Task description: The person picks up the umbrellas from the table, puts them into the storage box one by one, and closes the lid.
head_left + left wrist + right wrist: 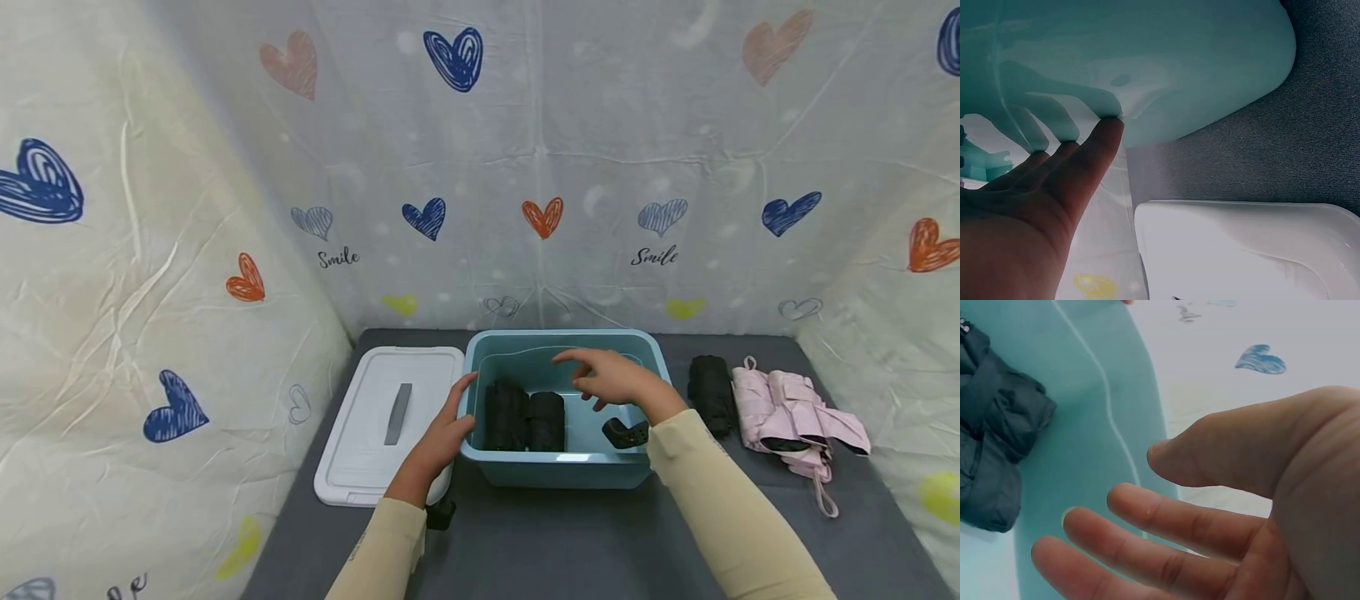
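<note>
Two black folded umbrellas lie side by side in the left part of a teal plastic bin. My left hand is at the bin's left side; in the left wrist view its straight fingers touch the outer wall. Over the right part of the bin hovers my right hand, its fingers spread and holding nothing. The right wrist view shows its thumb apart from the fingers, with dark folded fabric off to the left.
A white lid with a grey handle lies left of the bin on the dark grey table. Right of the bin are another black folded umbrella and a loosely folded pink umbrella with a loop. A heart-printed curtain stands behind.
</note>
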The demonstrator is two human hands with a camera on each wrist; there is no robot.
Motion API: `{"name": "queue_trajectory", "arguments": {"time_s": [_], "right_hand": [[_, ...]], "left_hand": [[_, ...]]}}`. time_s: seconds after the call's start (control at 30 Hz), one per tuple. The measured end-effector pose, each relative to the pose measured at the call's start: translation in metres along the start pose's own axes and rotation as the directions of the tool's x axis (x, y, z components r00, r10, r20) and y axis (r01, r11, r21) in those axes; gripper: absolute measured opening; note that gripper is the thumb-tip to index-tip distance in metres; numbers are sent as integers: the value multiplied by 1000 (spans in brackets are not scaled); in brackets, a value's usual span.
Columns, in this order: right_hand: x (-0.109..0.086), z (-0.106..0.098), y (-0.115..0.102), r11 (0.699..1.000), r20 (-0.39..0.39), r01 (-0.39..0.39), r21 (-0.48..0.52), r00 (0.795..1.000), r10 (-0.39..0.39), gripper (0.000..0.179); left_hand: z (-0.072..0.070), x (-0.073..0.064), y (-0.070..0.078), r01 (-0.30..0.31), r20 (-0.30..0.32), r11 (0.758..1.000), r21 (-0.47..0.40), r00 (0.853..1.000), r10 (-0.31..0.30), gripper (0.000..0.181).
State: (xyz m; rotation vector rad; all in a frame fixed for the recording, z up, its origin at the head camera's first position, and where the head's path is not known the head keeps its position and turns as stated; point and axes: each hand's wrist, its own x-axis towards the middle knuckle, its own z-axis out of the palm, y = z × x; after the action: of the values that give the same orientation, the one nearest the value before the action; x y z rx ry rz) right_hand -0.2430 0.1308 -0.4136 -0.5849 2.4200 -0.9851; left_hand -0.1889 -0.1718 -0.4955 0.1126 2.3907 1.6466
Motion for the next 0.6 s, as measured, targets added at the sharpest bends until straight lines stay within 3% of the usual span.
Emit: {"name": "queue_trajectory", "arguments": {"time_s": [0.07,0.2,0.3,0.43,0.6], "right_hand": [[-5,-3,1,1000,-11,20,2,1000,-20,47],[-13,-8,5,998,-20,56,10,998,-56,48],[-19,-11,7,997,-21,74,15,997,-73,49],[-28,-15,10,996,-25,90,20,996,-90,50],[-36,-19,15,993,-34,108,42,994,-106,51]], "left_hand": [[-1,-1,3,8,14,1000,3,1000,-8,73],[-3,-13,25,21,37,1000,10,999,-21,74],[-2,-12,21,14,23,1000,4,1000,-14,74],[0,-1,0,6,-8,1000,-4,1000,-6,73],[1,0,-1,-1,-13,1000,3,1000,1,73]]}}
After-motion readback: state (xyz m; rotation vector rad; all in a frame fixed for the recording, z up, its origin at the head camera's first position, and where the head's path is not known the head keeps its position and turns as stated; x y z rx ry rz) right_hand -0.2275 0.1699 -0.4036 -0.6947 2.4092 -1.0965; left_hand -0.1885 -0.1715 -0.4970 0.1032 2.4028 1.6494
